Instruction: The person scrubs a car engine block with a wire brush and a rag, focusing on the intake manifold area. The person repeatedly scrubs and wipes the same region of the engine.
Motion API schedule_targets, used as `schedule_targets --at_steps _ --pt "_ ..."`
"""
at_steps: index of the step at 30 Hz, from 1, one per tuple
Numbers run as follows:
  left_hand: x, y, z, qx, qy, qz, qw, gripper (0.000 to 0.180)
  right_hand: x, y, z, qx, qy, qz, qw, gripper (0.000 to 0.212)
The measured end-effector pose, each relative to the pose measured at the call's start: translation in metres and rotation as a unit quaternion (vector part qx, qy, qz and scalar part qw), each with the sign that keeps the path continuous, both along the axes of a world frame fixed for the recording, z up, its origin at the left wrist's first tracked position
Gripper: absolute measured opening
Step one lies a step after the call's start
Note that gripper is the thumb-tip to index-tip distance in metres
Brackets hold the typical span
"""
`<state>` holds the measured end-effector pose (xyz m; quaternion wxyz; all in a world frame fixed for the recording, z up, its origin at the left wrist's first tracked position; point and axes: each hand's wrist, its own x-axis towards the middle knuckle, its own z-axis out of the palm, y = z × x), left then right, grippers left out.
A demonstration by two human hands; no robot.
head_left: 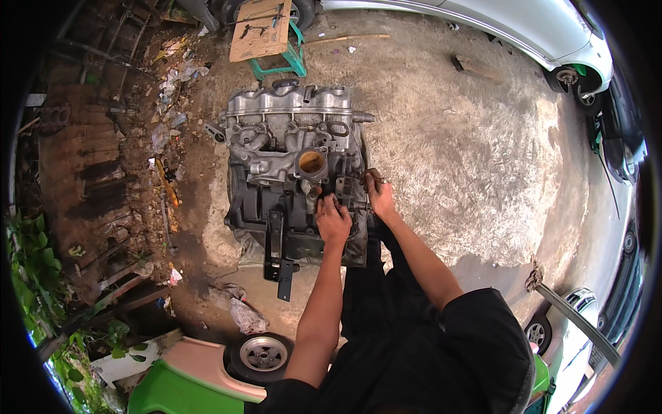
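Observation:
A grey metal car engine (289,148) stands upright on the ground in front of me, with a ribbed silver cover along its top. On its near side is a round intake opening (312,163) with a brownish inside. Just below that opening, my left hand (333,219) reaches against the block with its fingers bent and closed; what they grip is hidden. At the engine's right end, my right hand (380,195) has its fingers curled closed beside a small bracket (343,186), on something too small to make out. A black metal bracket (275,238) juts from the block toward me.
Beyond the engine is a green stool (295,61) carrying a cardboard sheet (261,31) with tools. A silver car (469,17) stands at the far right. Litter and planks (103,148) line the left. A wheel (263,353) and green panel (186,383) lie near me.

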<state>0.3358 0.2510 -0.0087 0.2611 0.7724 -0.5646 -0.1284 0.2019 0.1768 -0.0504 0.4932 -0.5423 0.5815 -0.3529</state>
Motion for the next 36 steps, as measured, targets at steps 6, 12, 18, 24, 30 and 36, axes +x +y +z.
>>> schedule_targets --at_steps 6,12,18,24,30,36 --pt "0.002 0.0 0.0 0.088 0.015 0.005 0.996 0.035 0.013 0.007 0.002 -0.092 0.07 0.028 0.993 0.013" --pt "0.0 0.001 -0.001 0.072 0.001 0.026 0.997 0.033 0.008 0.006 -0.001 -0.053 0.042 -0.024 0.997 0.015" --pt "0.002 0.003 0.0 0.094 0.036 0.025 0.995 0.038 0.008 0.007 -0.009 -0.067 0.058 0.024 0.996 0.016" --pt "0.002 0.004 -0.006 0.093 0.03 0.024 0.995 0.039 0.008 -0.01 -0.006 0.007 0.072 0.054 0.996 0.013" --pt "0.002 0.002 0.001 0.113 0.053 0.025 0.992 0.04 0.017 0.007 0.001 -0.14 0.157 0.092 0.973 0.015" --pt "0.002 0.002 -0.001 0.02 0.024 0.008 0.999 0.031 0.024 -0.002 -0.011 -0.078 0.164 0.07 0.981 0.016"
